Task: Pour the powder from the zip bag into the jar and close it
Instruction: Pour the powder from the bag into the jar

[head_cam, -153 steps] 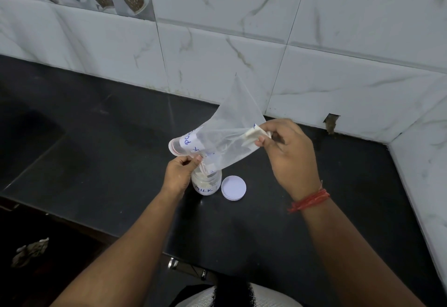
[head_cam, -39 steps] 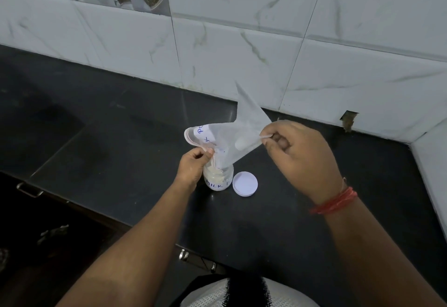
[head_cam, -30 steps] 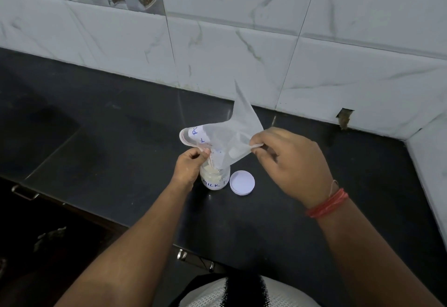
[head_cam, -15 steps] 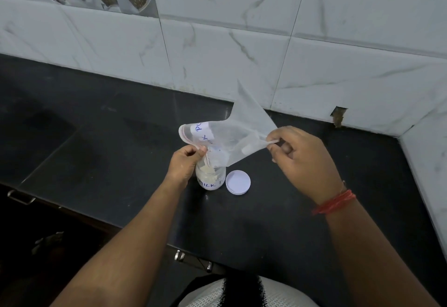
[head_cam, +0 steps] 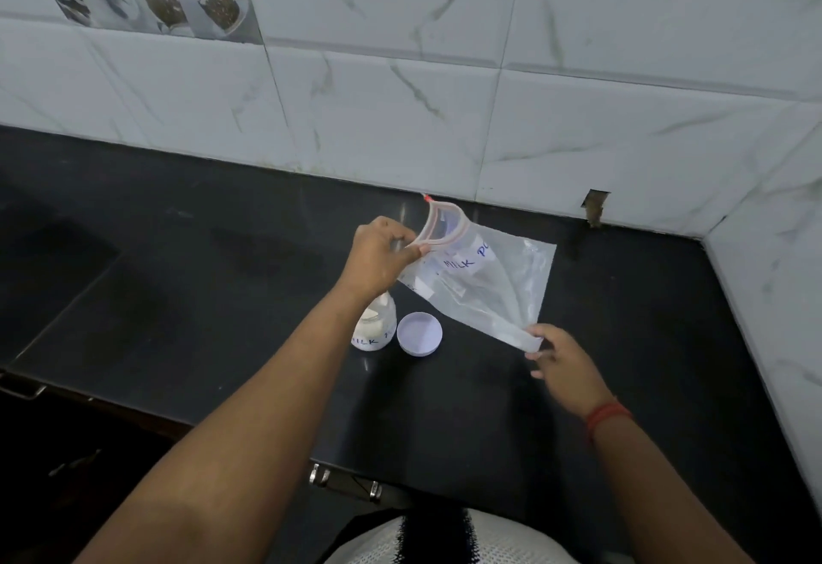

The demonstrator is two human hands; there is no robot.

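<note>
My left hand [head_cam: 381, 256] pinches the zip bag [head_cam: 482, 281] at its open mouth; right hand [head_cam: 561, 368] fingers grip its lower corner. Bag held over the tabletop [head_cam: 222, 296]. Jar [head_cam: 376, 330] uncapped, powder inside, lid [head_cam: 420, 333] just beside it.

Left hand [head_cam: 381, 255] pinched shut, raised; right hand [head_cam: 564, 356] lower, pinching.

A black counter [head_cam: 187, 296] meets the tiled wall. On it stand a jar [head_cam: 377, 328], seemingly holding powder, and a lid [head_cam: 420, 334] beside it.
</note>
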